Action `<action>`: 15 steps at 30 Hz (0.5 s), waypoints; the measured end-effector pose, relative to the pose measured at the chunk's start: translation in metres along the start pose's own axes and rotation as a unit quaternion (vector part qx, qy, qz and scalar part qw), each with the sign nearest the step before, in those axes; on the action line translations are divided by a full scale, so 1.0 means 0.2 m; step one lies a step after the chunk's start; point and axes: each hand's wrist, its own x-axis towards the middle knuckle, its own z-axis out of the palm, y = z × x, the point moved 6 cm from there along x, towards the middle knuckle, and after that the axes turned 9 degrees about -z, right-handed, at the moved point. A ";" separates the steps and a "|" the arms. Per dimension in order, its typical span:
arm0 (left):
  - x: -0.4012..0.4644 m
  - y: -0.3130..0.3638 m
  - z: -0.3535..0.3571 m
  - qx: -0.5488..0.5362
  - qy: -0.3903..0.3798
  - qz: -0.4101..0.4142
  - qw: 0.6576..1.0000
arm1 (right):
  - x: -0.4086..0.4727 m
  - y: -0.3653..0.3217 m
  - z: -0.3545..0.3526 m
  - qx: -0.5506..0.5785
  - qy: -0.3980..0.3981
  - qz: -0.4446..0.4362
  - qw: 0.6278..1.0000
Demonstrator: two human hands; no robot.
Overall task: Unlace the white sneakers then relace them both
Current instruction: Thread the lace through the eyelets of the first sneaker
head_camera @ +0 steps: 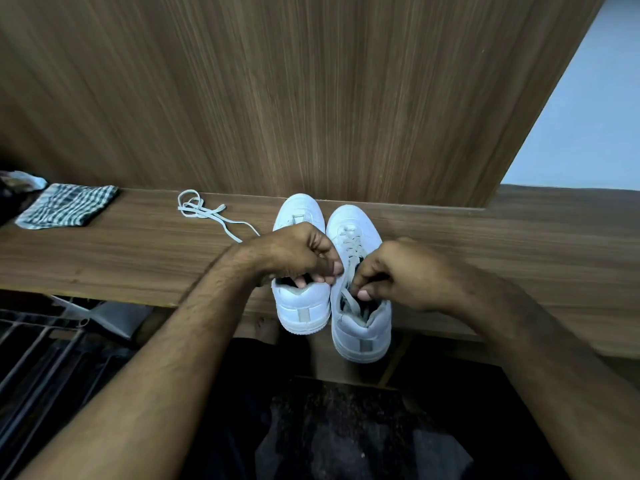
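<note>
Two white sneakers stood side by side, heels overhanging the tabletop's (104, 268) near edge. The right hand (398, 275) pinched the lace (349, 268) of the right sneaker (360, 327) just under its curled fingers (363, 293). The left hand (294, 252), clenched over the left sneaker (301, 306), gripped the same lace beside them. Farther left of the fingers lay a loose lace (207, 213), and beyond it a checked cloth (65, 206).

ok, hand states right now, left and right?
Left hand: fingers curled, pinching the grey flat lace of the right-side white sneaker.
Right hand: fingers curled, pinching the same lace lower down, at the sneaker's opening.
</note>
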 end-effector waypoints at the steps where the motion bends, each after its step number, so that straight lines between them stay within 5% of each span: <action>1: 0.00 0.01 0.01 0.017 -0.009 0.009 1.000 | 0.00 0.00 0.03 -0.018 -0.017 0.006 1.000; 9: 0.00 0.09 0.03 0.103 0.042 0.075 0.991 | 0.00 0.04 0.05 -0.056 -0.060 0.028 0.996; 15: 0.04 0.14 0.05 0.139 0.121 0.074 0.980 | -0.05 0.17 -0.15 0.030 0.240 0.059 0.969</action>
